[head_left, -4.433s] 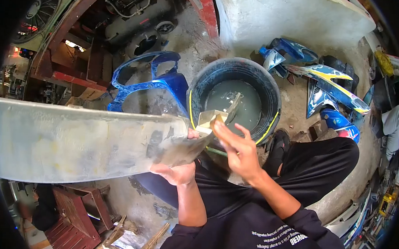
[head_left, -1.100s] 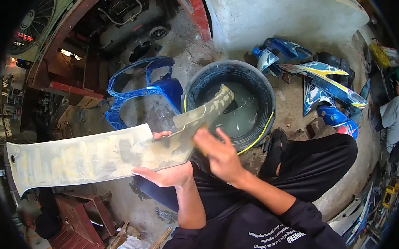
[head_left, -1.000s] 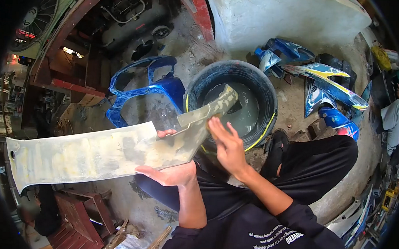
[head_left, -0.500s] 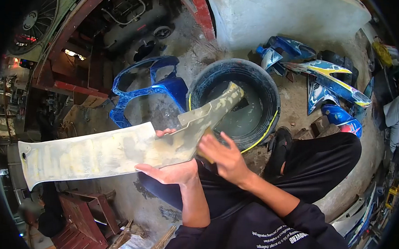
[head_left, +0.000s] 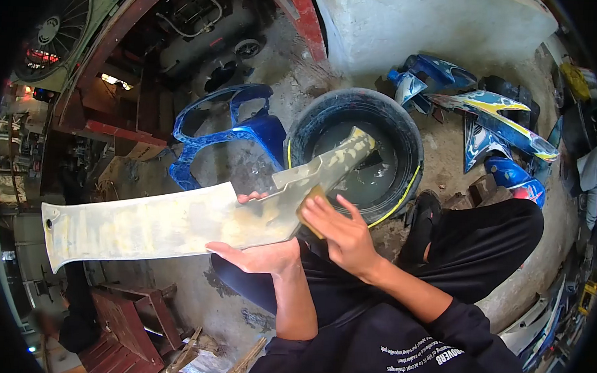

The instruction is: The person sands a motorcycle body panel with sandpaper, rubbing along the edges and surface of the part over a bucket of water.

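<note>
Bare concrete floor (head_left: 290, 69) spread through a cluttered workshop as I watched remotely from over the wearer's lap. At far left, a spoked wheel (head_left: 49, 30) stood near the upper edge of my view, with dark-red slatted furniture (head_left: 122, 335) low in the corner below. Next came a long pale panel (head_left: 137, 226), mottled yellow and grey, held clear of the floor; its broad end, pierced by a small hole, pointed left, while its narrow, blotched arm slanted up over a black tub (head_left: 407, 134). Beyond the panel, just left of the tub, lay a blue plastic frame (head_left: 264, 132) with open loops. I saw the left hand (head_left: 269, 255) grasping the panel from below, palm up, thumb along the near edge and fingertips showing in the notch on the far side. To its right, a tan pad (head_left: 305, 211) rested against the panel's near edge, held under the extended fingers of the right hand (head_left: 343, 235); how firmly it pressed, I could not tell. The tub, ringed by a yellow line, contained cloudy grey liquid. Farther right, a black shoe (head_left: 422, 225) stood near rough blocks (head_left: 485, 189), and blue, white and yellow bodywork (head_left: 504, 129) lay heaped beyond.
</note>
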Action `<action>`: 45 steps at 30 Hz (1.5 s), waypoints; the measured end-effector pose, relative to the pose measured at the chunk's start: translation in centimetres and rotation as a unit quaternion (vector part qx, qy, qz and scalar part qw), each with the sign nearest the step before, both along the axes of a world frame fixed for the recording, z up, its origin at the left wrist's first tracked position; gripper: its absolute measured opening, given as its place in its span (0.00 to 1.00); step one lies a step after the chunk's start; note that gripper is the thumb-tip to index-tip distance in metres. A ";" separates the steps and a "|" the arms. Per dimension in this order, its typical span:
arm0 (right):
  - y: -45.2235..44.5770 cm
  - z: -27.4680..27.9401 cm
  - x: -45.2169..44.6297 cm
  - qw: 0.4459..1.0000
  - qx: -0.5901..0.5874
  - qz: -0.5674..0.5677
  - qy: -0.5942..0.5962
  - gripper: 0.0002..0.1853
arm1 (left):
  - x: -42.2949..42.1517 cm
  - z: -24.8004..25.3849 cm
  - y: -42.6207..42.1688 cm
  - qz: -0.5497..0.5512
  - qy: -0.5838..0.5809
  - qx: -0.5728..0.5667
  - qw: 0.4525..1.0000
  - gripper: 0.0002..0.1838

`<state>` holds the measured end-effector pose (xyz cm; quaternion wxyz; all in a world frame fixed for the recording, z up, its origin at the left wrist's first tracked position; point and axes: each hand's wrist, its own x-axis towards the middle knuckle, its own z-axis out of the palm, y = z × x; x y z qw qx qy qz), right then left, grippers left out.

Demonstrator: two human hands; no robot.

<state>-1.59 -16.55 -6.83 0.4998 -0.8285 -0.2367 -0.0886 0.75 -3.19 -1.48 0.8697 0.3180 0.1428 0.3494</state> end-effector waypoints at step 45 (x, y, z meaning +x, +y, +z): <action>0.2 -4.4 2.5 0.991 -0.023 -0.129 0.002 0.37 | -0.9 0.0 3.3 0.008 0.021 -0.025 0.999 0.40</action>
